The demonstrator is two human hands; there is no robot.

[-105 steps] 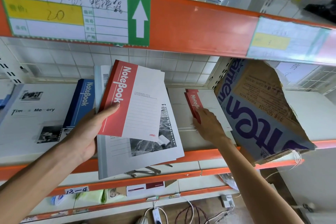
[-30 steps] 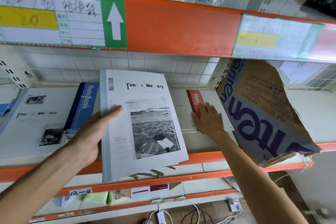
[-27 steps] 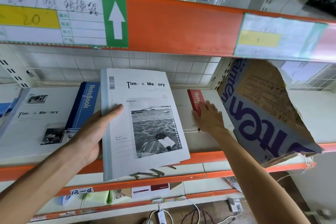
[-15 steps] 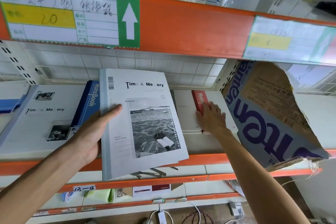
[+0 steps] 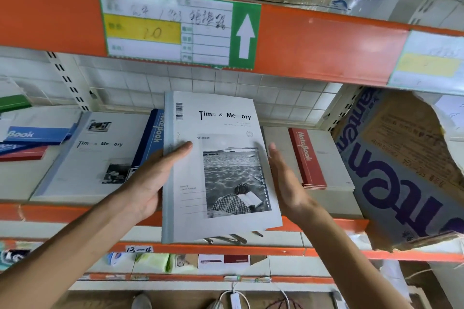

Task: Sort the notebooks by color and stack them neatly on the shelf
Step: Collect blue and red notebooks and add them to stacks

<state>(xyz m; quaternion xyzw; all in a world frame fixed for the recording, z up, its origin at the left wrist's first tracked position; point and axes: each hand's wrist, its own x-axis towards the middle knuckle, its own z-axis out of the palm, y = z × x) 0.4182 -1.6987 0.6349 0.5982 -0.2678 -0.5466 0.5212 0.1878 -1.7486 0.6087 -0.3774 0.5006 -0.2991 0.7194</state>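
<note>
My left hand grips the left edge of a grey "Time & Memory" notebook, thumb on its cover, holding it tilted above the shelf's front. My right hand is at the notebook's right edge with fingers straight. A stack of red-spined notebooks lies flat on the shelf to the right. Another grey "Time & Memory" notebook lies to the left, with a blue-spined notebook beside it. Blue and red notebooks lie at the far left.
A torn cardboard box leans at the right end of the shelf. An orange beam with a label card runs overhead. Screws lie on the lower shelf, with packets and cables below.
My right hand left the red notebook stack and came back to the right edge of the grey notebook. Earlier, the red notebook from my left hand went onto that stack.
</note>
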